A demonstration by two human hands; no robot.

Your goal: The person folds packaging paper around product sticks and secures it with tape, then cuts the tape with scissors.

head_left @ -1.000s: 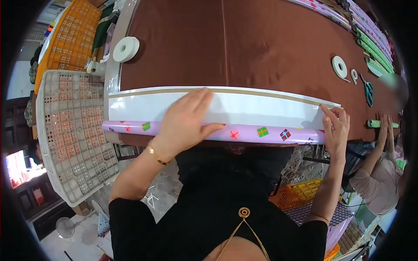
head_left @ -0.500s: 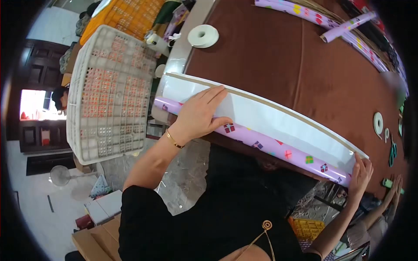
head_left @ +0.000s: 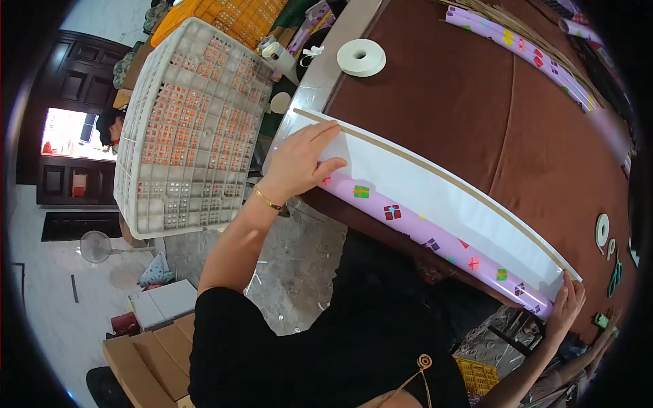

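A roll of lilac gift-print wrapping paper lies along the near table edge. Its white underside is turned up, and a tan strip runs along the far edge. My left hand rests on the left end of the paper, fingers laid over the white side and thumb apart on it. That hand covers the roll's left end. At the opposite end, my right hand curls around the roll's right end, fingertips at the strip's corner. Its thumb is not clearly visible.
A white tape roll sits on the brown tabletop. Further right are a smaller tape roll and green-handled scissors. Another printed roll lies at the back. Left stands a white crate. Another person's hand shows lower right.
My left hand has slid left along the paper, now covering the roll's left end. My right hand stays at the right end. The short roll that crossed the back roll has shifted away.
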